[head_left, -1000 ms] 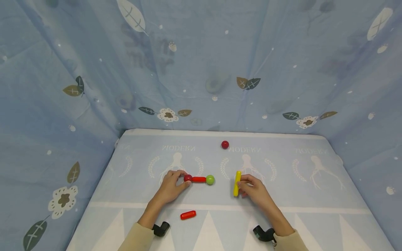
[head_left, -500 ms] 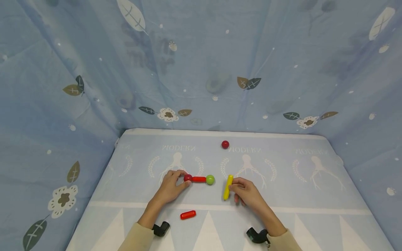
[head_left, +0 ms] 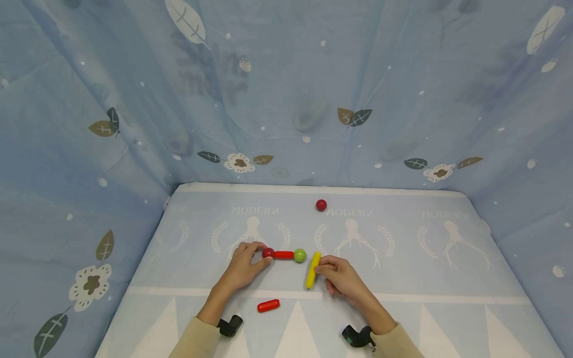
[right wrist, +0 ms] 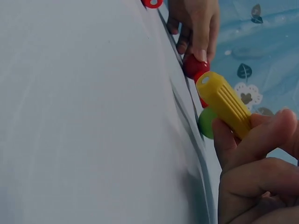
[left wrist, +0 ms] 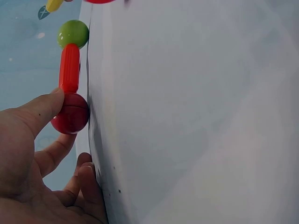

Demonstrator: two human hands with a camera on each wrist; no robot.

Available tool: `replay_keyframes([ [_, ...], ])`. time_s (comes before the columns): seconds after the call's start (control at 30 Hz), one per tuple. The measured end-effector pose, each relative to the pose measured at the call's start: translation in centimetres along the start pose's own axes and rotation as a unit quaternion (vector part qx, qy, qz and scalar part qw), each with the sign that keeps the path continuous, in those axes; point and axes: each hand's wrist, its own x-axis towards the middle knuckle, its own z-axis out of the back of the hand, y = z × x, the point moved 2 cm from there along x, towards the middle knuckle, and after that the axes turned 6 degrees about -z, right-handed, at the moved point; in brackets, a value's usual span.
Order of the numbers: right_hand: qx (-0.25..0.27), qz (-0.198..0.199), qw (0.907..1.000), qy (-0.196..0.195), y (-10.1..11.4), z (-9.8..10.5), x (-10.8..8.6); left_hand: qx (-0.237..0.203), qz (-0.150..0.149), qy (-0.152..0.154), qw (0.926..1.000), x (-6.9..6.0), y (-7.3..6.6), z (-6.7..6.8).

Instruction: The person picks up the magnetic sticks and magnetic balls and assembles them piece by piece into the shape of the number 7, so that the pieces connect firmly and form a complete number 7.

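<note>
My left hand (head_left: pixel 243 266) pinches a dark red ball (left wrist: pixel 71 114) between thumb and fingers. That ball is joined in a row to a red ribbed rod (left wrist: pixel 69 67) and then a green ball (head_left: pixel 300 255), lying on the table. In my right hand (head_left: pixel 342 278) I pinch a yellow ribbed rod (head_left: pixel 313 271), tilted, with a hole showing in its end in the right wrist view. The yellow rod is just right of the green ball, with a small gap between them in the head view.
A loose red rod (head_left: pixel 268 306) lies nearer to me on the table (head_left: pixel 179 308). One more dark red ball (head_left: pixel 321 205) sits towards the back edge. Blue patterned cloth (head_left: pixel 286 99) hangs behind and at both sides.
My right hand has moved left and slightly towards me with the yellow rod, closing in on the green ball. The left hand and the joined row have stayed in place.
</note>
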Motion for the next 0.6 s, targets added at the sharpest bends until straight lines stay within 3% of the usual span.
replay_keyframes([
  [0.6, -0.002, -0.016, 0.9988, 0.046, -0.2, -2.9, 0.9, 0.008, 0.003, -0.002, 1.0000, 0.0, -0.2, 0.0],
])
